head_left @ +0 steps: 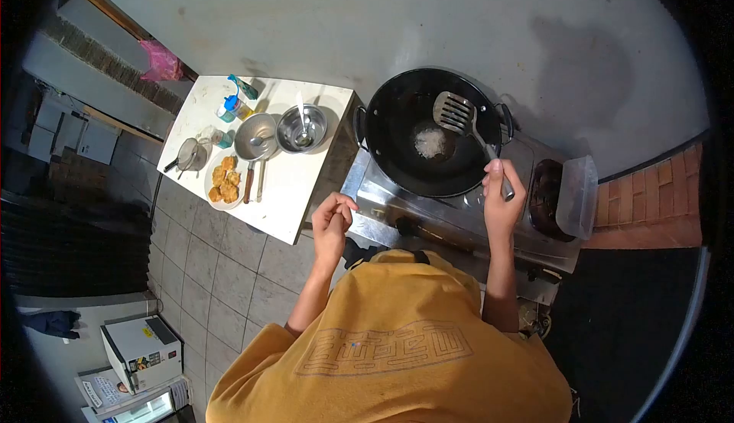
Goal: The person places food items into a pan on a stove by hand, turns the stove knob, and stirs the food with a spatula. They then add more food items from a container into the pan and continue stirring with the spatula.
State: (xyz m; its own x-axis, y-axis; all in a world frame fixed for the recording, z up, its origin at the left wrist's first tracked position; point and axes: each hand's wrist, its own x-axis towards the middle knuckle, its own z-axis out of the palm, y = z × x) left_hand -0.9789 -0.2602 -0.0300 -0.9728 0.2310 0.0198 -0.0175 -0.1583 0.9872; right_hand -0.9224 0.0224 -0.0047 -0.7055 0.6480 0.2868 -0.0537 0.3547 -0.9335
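Note:
A slotted metal spatula (455, 112) is gripped by its handle in my right hand (503, 194), its head over the right part of a black wok (397, 152). Inside the wok, a small whitish clump (430, 142) lies near the middle in a little liquid. The wok sits on a metal gas stove (382, 201). My left hand (333, 220) hangs in front of the stove, left of the wok, its fingers curled together; whether anything is inside them I cannot make out.
To the left stands a white table (287, 201) with metal bowls (302, 129), a plate of golden fried pieces (224, 183), a strainer (187, 154) and bottles. A clear plastic container (577, 197) is at the stove's right end, by the wall.

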